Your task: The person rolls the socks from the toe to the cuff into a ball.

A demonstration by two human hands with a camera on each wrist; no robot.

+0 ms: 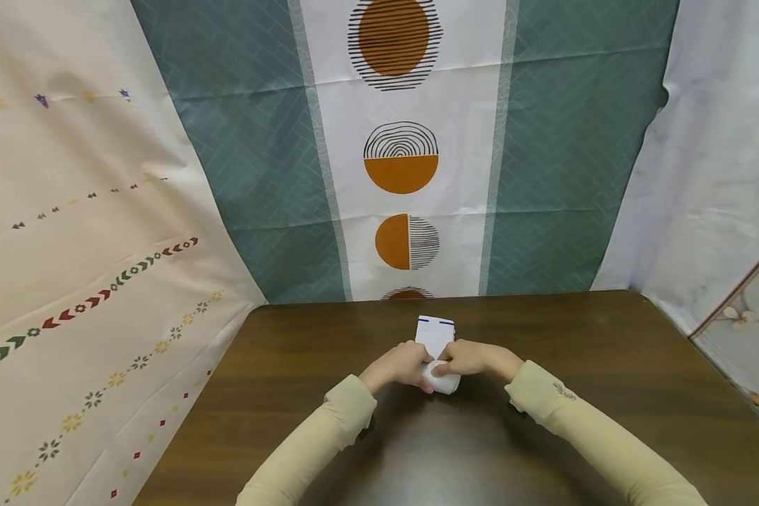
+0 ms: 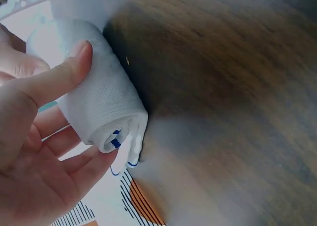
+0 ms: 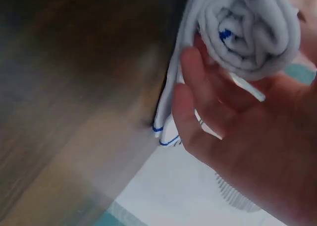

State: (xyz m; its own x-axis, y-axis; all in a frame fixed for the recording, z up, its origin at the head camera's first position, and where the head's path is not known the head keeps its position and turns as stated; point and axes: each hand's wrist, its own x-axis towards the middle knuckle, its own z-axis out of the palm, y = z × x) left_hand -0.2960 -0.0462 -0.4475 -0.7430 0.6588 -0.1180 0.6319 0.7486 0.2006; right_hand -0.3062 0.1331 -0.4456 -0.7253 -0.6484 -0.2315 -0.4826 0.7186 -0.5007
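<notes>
Resting on the dark wooden worktop [image 1: 607,365] before patterned drapes [image 1: 405,140], a soft white cloth [image 1: 439,358] — half rolled — sits pinched between left hand [image 1: 400,365] and right hand [image 1: 471,358].

Soft even indoor light, faint tabletop sheen, wide-angle bending at edges, blurry wrist close-ups.

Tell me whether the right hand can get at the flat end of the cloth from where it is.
Probably yes: the right hand grips the rolled part of the cloth, and the bare table beside it blocks nothing.
</notes>
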